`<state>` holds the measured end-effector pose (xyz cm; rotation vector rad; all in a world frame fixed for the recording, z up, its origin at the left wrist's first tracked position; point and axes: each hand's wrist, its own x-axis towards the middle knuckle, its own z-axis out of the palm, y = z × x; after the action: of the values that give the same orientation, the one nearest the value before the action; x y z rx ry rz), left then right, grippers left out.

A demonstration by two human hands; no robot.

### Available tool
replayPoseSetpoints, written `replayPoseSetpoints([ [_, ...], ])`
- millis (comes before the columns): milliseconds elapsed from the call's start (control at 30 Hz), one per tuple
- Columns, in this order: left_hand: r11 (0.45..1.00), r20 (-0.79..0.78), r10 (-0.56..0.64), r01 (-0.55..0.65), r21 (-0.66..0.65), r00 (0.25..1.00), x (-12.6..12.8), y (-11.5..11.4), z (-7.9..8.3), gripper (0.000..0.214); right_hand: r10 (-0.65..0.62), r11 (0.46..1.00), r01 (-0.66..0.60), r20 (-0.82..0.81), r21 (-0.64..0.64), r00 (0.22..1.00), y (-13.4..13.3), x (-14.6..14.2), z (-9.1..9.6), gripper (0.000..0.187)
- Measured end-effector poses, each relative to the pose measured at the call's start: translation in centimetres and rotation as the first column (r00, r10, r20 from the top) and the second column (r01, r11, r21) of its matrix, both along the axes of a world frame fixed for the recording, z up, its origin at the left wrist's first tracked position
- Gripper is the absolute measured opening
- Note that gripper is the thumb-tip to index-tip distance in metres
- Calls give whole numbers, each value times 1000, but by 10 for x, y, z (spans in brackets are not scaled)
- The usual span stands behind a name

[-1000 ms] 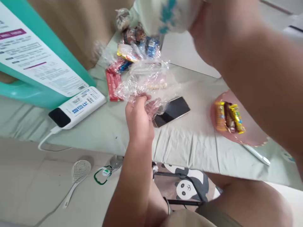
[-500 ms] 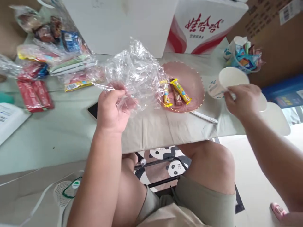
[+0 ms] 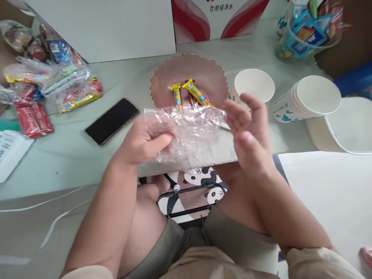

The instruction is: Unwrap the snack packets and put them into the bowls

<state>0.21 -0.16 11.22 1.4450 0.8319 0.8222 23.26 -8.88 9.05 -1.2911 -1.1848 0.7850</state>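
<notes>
My left hand pinches a clear crumpled plastic wrapper and holds it over the table's front edge. My right hand hovers at the wrapper's right end with its fingers spread and nothing in them; whether it touches the film I cannot tell. Just behind the wrapper lies a pink scalloped plate with two or three yellow wrapped candy bars on it. A single white paper cup stands right of the plate, close to my right fingertips.
A stack of paper cups lies on its side at the right, beside a white bowl. A black phone lies left of the plate. Snack packets pile at far left. White and red boxes line the back edge.
My right hand has let go of the paper cup, which now stands on the table, and has come to the wrapper. My left hand has brought the wrapper down and toward the middle.
</notes>
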Motion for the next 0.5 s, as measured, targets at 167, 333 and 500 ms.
replayPoseSetpoints([
  [167, 988, -176, -78, 100, 115, 981, -3, -30, 2, 15, 146, 972, -167, -128, -164, 981, -18, -15, -7, 84],
  [333, 995, -150, 99, -95, 34, 984, -6, -55, -4, 7, 274, 900, -369, -357, -231, 893, -22, -20, -9, 84],
  [500, 913, 7, 186, -171, -370, 982, -8, -63, -13, 13, 355, 834, -495, -449, -245, 820, -19, -25, -2, 49],
])
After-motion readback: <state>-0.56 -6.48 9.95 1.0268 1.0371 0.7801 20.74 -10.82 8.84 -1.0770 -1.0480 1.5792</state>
